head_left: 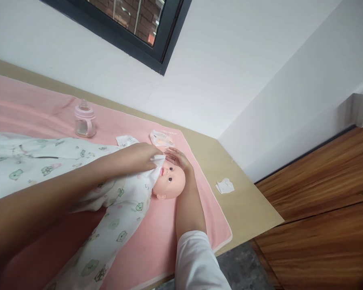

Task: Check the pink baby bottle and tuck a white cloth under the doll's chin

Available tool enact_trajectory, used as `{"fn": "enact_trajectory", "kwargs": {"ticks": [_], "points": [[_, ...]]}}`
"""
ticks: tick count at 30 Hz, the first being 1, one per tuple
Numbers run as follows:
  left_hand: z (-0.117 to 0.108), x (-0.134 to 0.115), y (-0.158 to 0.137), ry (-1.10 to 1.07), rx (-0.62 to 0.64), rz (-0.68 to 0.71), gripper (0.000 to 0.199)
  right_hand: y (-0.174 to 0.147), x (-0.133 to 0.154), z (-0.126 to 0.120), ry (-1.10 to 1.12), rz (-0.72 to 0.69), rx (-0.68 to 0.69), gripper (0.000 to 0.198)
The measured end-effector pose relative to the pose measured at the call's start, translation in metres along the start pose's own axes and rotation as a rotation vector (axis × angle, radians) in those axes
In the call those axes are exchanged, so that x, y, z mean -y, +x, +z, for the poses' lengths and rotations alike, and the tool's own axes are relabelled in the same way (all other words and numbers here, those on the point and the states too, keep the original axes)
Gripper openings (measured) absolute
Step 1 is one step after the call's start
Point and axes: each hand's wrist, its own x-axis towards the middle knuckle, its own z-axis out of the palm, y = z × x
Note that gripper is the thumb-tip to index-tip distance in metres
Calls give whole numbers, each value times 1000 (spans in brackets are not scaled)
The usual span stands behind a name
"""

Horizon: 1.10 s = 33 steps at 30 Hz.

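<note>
A baby doll with a bald head lies face up, turned sideways in the head view. It wears a white romper printed with small green animals. My left hand reaches in from the left and pinches the romper's edge beside the doll's chin. Around the top of the head curves my right arm, and my right hand rests along the far side of the face. Its fingers are stretched out and slightly apart, close to the pinched cloth. The romper hides the doll's body.
A pink blanket covers much of the wooden table. On it are a pink baby bottle and a clear plastic packet. A crumpled white paper lies near the table's right end. A white wall and dark-framed window stand behind.
</note>
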Motion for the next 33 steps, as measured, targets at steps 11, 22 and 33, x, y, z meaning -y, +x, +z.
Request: {"fn": "enact_trajectory", "kwargs": {"ticks": [11,22,33], "points": [[5,3,3,25,-28,28,11,-2,2,3,-12,6,-28,25],[13,12,11,36,-81,3,27,-2,2,3,-16,6,-31,24],[10,14,9,-71,-154,48,19,-2,2,3,-3,-2,-16,25]]}}
